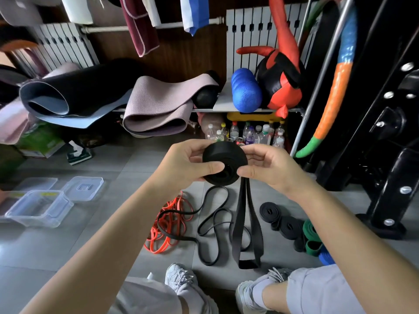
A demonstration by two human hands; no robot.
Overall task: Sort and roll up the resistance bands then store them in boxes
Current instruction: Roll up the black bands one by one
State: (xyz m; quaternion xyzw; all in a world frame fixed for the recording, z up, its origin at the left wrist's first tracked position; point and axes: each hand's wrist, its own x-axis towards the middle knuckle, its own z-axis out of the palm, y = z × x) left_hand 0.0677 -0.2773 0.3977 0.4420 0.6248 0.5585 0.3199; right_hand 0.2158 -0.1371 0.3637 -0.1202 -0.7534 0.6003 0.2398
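Observation:
A wide black resistance band point(223, 163) is partly wound into a thick coil held above the floor. My left hand point(183, 165) grips the coil's left side and my right hand point(269, 168) pinches its right side. The unrolled tail point(247, 225) hangs down to the tiles. Below lie a thin black band point(210, 225) and tangled orange bands point(169, 225). Rolled black bands point(281, 220), green rolls point(311, 239) and a blue roll point(325, 257) sit at the right. Clear plastic boxes point(38, 208) stand open at the left, with a lid point(82, 188) beside them.
A low shelf at the back holds folded yoga mats point(156, 105), a blue foam roller point(246, 90) and a red-black bag point(281, 85). Bottles point(247, 132) stand under it. A black machine frame point(385, 155) fills the right. My shoes point(181, 277) and knees are at the bottom.

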